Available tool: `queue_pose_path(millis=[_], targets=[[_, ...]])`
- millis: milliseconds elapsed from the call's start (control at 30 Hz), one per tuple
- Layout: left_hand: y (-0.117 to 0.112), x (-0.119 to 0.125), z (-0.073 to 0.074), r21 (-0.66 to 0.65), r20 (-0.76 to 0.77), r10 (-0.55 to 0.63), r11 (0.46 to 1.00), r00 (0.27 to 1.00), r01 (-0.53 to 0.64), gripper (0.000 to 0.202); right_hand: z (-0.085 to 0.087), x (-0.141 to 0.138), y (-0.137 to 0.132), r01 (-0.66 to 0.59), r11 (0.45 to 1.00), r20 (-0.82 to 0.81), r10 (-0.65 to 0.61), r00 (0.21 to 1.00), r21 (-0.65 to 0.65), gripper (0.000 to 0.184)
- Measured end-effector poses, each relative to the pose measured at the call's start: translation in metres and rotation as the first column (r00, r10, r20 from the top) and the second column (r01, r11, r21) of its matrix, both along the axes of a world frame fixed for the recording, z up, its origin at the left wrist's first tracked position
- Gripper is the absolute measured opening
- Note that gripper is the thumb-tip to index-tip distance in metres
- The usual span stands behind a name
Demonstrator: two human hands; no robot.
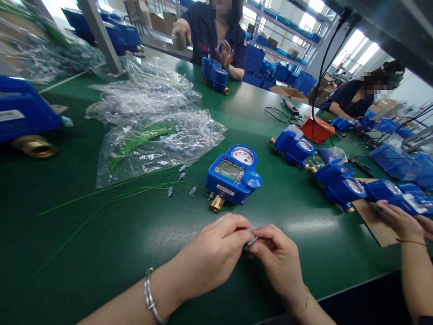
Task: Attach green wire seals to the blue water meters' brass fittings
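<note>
My left hand (pixel 214 253) and my right hand (pixel 282 259) meet fingertip to fingertip just in front of a blue water meter (pixel 230 176). Between the right thumb and forefinger sits a small pale-blue wire seal (pixel 252 241). The left fingers are pinched together at its other side; what exactly they grip is hidden. The meter has a round dial, a small display and a brass threaded end (pixel 217 204). Several loose seals (pixel 192 191) with thin green wires (pixel 111 197) lie left of it.
Clear plastic bags (pixel 162 140) of green-wired seals lie behind. A large blue meter (pixel 27 108) stands at left, more meters (pixel 338 185) at right. A co-worker's hand (pixel 401 219) is over cardboard (pixel 375 221). Two people sit farther back, near a red box (pixel 317 130).
</note>
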State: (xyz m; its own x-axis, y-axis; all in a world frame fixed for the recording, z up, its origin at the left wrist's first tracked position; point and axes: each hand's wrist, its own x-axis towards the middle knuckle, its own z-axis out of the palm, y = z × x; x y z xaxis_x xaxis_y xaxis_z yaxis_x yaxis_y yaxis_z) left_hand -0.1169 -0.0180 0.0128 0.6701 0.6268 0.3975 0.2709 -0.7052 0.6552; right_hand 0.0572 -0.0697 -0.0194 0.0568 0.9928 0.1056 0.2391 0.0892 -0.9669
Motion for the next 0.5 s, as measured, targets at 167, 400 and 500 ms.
queue_pose_path(millis=[167, 400, 500], targets=[[0.002, 0.000, -0.001, -0.013, 0.030, -0.023, 1.000, 0.999, 0.024, 0.015, 0.007, -0.006, 0.002, -0.050, 0.989, -0.243, 0.014, 0.970, -0.143, 0.014], [0.006, -0.001, -0.009, 0.004, 0.214, 0.007, 1.000, 0.977, -0.008, 0.015, 0.016, 0.001, 0.004, -0.171, 0.985, 0.073, 0.170, 0.983, 0.005, 0.016], [0.008, -0.001, -0.012, 0.003, 0.246, -0.012, 1.000, 0.969, 0.012, 0.014, 0.019, 0.003, 0.003, -0.206, 0.970, 0.304, 0.159, 0.939, 0.128, 0.014]])
